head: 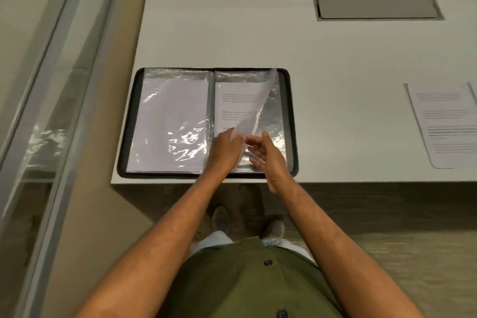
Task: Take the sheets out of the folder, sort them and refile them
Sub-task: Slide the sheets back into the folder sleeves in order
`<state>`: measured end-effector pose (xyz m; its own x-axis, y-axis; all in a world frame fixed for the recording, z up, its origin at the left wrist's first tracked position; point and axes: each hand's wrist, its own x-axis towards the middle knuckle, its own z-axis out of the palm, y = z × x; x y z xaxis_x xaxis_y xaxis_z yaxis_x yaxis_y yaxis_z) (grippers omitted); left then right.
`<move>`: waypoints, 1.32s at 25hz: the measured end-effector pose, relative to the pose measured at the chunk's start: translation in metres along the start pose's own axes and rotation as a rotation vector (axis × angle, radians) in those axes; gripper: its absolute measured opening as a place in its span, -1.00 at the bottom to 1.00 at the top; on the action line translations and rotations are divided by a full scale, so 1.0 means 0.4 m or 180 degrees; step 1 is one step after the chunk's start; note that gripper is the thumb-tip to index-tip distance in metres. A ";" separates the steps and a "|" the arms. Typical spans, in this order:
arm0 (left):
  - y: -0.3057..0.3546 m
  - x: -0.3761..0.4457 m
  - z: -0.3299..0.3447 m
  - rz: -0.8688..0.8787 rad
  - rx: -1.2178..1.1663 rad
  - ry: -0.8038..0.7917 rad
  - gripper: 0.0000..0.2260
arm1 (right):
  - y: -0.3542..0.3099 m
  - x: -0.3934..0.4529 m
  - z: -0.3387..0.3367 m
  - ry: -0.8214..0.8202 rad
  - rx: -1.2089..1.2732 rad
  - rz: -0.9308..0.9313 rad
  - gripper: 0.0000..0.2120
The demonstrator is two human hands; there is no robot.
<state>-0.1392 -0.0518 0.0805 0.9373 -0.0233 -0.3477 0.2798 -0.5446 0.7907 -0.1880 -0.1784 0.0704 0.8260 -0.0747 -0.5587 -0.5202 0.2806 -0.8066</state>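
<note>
A black-edged folder [289,121] lies open at the desk's front left, with clear plastic sleeves on both sides. The left sleeve [167,116] holds a white sheet. On the right side a printed sheet [240,100] stands lifted and curled, its right edge raised off the shiny sleeve [272,116] beneath. My left hand [225,148] pinches the sheet's lower corner. My right hand [265,152] hovers just to the right of it, fingers spread, touching or nearly touching the sleeve. Printed sheets [446,124] lie flat at the desk's right edge.
The white desk [335,59] has a grey cable hatch [376,8] at the back right. A beige partition and a glass wall stand on the left. My feet show on the floor below the front edge.
</note>
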 end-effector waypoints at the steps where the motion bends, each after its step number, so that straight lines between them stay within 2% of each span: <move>1: -0.007 0.005 -0.043 -0.0159 -0.0354 0.0146 -0.72 | -0.002 0.008 0.031 0.0042 -0.0120 -0.0044 -0.63; 3: -0.055 0.009 -0.136 -0.0419 -0.1173 0.0266 -0.75 | 0.009 0.032 0.099 0.0046 -0.0560 -0.0139 -0.68; 6: -0.145 0.005 -0.262 -0.0724 -0.2108 0.0415 -0.79 | 0.042 0.062 0.196 0.0009 -0.1440 -0.0468 -0.59; 10: -0.262 0.006 -0.392 -0.1058 -0.2312 0.0729 -0.77 | 0.089 0.093 0.299 -0.0077 -0.2634 -0.1088 -0.49; 13: -0.339 0.013 -0.446 -0.1224 -0.2165 0.0881 -0.84 | 0.112 0.105 0.352 -0.0240 -0.3036 -0.1124 -0.44; 18: -0.409 0.010 -0.477 -0.1240 -0.1606 0.0900 -0.86 | 0.141 0.130 0.382 -0.0333 -0.3455 -0.1139 -0.37; 20: -0.424 0.010 -0.478 -0.1238 -0.1450 0.0939 -0.93 | 0.151 0.133 0.384 -0.0353 -0.3731 -0.1169 -0.36; 22: -0.434 0.015 -0.479 -0.1140 -0.0817 0.0982 -0.87 | 0.157 0.135 0.385 -0.0322 -0.3952 -0.1210 -0.37; 24: -0.431 0.017 -0.476 -0.0988 0.0050 0.1064 -0.91 | 0.161 0.139 0.383 -0.0301 -0.4086 -0.1266 -0.38; 25: -0.427 0.017 -0.473 -0.0869 0.0308 0.1118 -0.88 | 0.162 0.140 0.382 -0.0295 -0.4126 -0.1288 -0.38; 27: -0.418 0.012 -0.464 -0.0688 0.0617 0.1155 -0.68 | 0.162 0.144 0.378 -0.0289 -0.4178 -0.1308 -0.37; 29: -0.420 0.015 -0.454 -0.0530 0.1285 0.1123 -0.52 | 0.159 0.148 0.374 -0.0305 -0.4215 -0.1333 -0.37; 31: -0.424 0.024 -0.445 -0.0324 0.1890 0.0880 -0.54 | 0.155 0.150 0.367 -0.0383 -0.4231 -0.1334 -0.38; 33: -0.415 0.041 -0.430 -0.0174 0.1922 0.0594 -0.59 | 0.148 0.153 0.351 -0.0501 -0.4196 -0.1374 -0.40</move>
<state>-0.1347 0.1825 0.0303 0.9607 0.1347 -0.2428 0.2127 -0.9191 0.3318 -0.1378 -0.0320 0.0158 0.9412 0.2082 -0.2661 0.0325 -0.8398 -0.5419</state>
